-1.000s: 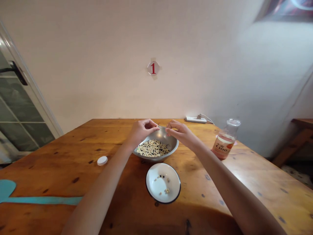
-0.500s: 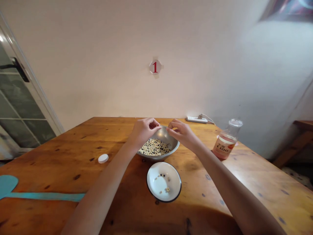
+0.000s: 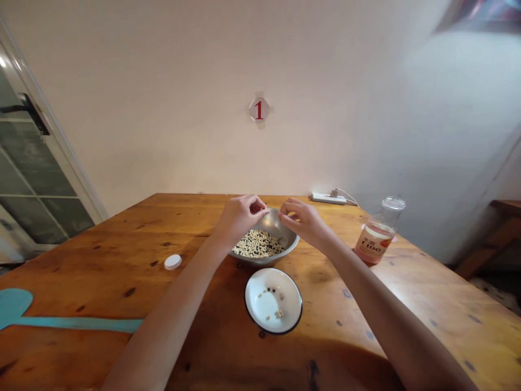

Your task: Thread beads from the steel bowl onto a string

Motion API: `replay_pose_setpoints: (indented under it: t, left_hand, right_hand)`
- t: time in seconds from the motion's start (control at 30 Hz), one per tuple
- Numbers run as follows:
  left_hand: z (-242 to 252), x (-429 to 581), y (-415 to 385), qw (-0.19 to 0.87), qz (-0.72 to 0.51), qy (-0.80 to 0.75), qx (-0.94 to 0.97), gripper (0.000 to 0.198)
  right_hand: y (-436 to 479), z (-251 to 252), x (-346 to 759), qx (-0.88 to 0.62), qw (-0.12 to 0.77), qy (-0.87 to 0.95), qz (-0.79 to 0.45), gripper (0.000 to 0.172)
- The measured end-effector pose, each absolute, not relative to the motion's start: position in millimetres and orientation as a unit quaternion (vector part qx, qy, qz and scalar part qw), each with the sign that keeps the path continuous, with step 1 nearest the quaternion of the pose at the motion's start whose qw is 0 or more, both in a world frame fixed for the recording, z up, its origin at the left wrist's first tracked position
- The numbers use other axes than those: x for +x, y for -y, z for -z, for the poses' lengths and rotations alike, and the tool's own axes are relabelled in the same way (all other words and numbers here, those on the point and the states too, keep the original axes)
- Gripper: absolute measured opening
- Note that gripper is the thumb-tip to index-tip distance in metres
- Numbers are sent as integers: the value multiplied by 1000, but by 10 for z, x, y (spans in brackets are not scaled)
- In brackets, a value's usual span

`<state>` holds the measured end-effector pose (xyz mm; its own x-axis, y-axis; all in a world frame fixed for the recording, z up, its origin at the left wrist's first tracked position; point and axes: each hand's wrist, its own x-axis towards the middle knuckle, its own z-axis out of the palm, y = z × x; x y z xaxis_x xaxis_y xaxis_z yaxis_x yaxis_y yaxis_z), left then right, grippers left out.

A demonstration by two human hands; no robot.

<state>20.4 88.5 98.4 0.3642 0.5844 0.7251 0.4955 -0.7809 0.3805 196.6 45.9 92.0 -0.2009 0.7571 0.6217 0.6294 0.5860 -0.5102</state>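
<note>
Mixed beans (image 3: 258, 244) sit in one steel bowl (image 3: 277, 224) just below the fingers (image 3: 253, 205), with the left hand (image 3: 240, 218) and right hand (image 3: 303, 221) each pinched together at the rim, can't tell if a bean's held. Pinching low over the bowl keeps strays off the table (image 3: 81, 277). One white enamel dish (image 3: 256, 307) sits below the fingers, holding roughly ten beans, too small to count exactly

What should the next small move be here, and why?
Probably move the left hand to the white enamel dish, since its fingertips are pinched above the steel bowl of mixed beans, and the dish already holds a few beans. Any held bean is hidden.
</note>
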Motion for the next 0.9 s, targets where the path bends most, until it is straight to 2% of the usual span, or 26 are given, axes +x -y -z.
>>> replay_pose_setpoints:
  t: [0.27,0.57,0.9]
  left_hand:
    - [-955,208,-897,-15,-447,-326,833,9]
    - [-894,223,-900,-211,-381,-295,850,11]
    - [-857,223,-894,-284,-387,-260,838,20]
  right_hand:
    - [-478,-892,1948,-462,435,771,-47,20]
    - [-503,-838,1917,-470,418,777,-17,19]
    - [-509,-823,1915,-476,424,770,-15,19]
